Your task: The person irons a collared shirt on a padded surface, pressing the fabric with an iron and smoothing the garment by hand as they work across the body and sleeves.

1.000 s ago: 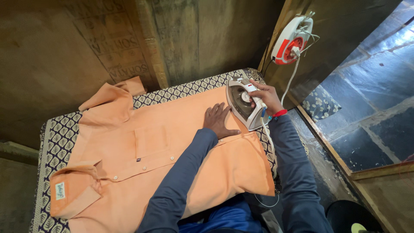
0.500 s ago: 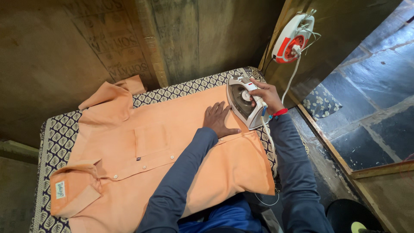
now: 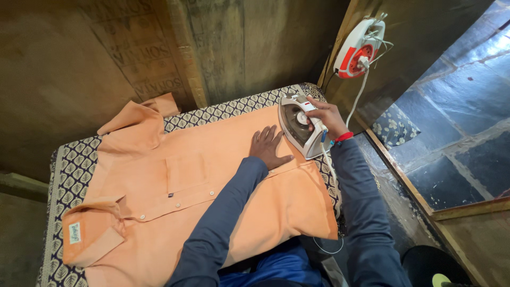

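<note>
Shirt, orange with buttons, lies spread flat on a patterned cloth. The left hand presses flat on the shirt, fingers open, holding nothing. The right hand is wrapped tight around the handle of a white iron, tipped up just beside the left hand. A red and white cord reel hangs on the wall.

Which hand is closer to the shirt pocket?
Left. The left hand lies flat on the shirt, a little right of the pocket. The right hand holds the iron farther right.
</note>
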